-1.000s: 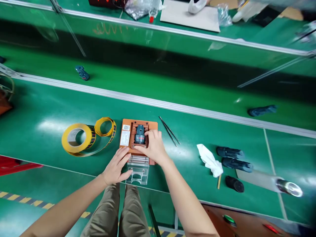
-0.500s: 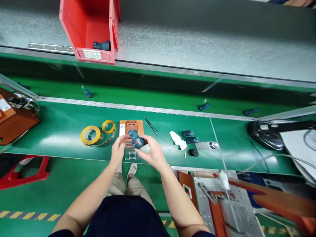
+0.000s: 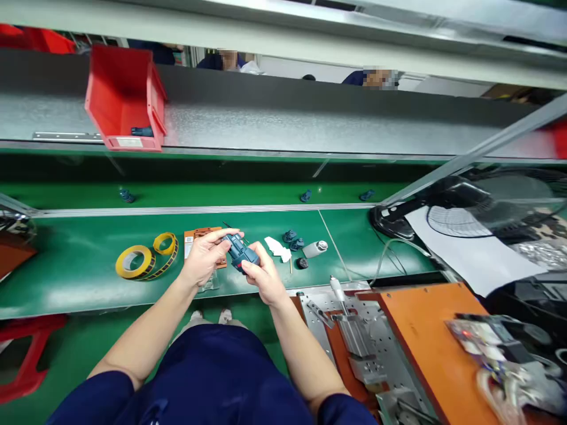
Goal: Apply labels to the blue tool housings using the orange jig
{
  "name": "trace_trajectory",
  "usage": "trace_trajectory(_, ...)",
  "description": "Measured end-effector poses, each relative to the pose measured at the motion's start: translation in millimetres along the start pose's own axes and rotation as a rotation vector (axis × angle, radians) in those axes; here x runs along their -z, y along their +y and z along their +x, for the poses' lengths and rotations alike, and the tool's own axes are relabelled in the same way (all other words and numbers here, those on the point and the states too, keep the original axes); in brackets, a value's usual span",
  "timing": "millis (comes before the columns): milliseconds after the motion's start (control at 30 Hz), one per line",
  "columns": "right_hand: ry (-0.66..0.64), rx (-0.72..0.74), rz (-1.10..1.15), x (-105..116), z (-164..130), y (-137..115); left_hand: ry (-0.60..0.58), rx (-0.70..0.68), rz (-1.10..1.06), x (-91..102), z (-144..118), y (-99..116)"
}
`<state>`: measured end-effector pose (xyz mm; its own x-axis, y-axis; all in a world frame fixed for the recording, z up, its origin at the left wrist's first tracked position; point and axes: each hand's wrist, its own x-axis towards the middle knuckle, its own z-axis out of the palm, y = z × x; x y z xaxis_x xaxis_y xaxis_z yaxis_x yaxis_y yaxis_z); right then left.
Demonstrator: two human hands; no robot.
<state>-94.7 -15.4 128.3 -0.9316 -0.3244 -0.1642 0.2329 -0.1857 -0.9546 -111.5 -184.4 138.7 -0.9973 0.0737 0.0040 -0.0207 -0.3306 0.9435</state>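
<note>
Both my hands hold a dark blue power-tool battery pack [image 3: 242,254] with a red mark, in front of my body above the bench's front part. The fingers of my left hand [image 3: 204,258] pinch its upper left end. My right hand [image 3: 264,276] grips its lower right end between thumb and fingers. Behind my left hand lies an orange-brown fixture [image 3: 189,241] with a white label, partly covered. A clear plastic piece [image 3: 211,282] shows below it. Dark tweezers [image 3: 227,224] are mostly hidden behind the hands.
Left on the green bench are a large yellow label roll [image 3: 125,271] and a smaller roll [image 3: 165,236]. To the right lie a white cloth [image 3: 278,248], two battery packs [image 3: 296,244], a bottle [image 3: 315,248] and a black cap [image 3: 302,263]. A metal press [image 3: 354,333] stands front right; a red bin [image 3: 128,100] sits above.
My view has tilted up and turned right. My left fingers have closed onto the battery pack's upper end, and the pack is turned differently. A pale piece by my right fingers no longer shows.
</note>
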Motion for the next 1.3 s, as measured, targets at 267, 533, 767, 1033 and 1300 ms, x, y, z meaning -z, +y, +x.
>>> trace_trajectory(267, 0.076, 0.003, 0.323, 18, -19, -24, -0.117, -0.101, 0.034, -48.5, 15, -8)
trace_trajectory(533, 0.041, -0.015, 0.17, 31, -35, -24, 0.002, -0.245, 0.411, -92.9, 19, -3)
trace_trajectory(767, 0.158, 0.166, -0.363, 34, -47, -33, -0.132, -0.288, 0.645, -102.1, 30, 22)
trace_trajectory(1033, 0.361, 0.176, -0.412, 14, -46, -29, -0.363, -0.132, 0.501, -93.7, 55, 16)
trace_trajectory(1300, 0.702, 0.336, -0.52, 2, -56, -32, -0.513, 0.128, -0.048, -77.4, 53, -8)
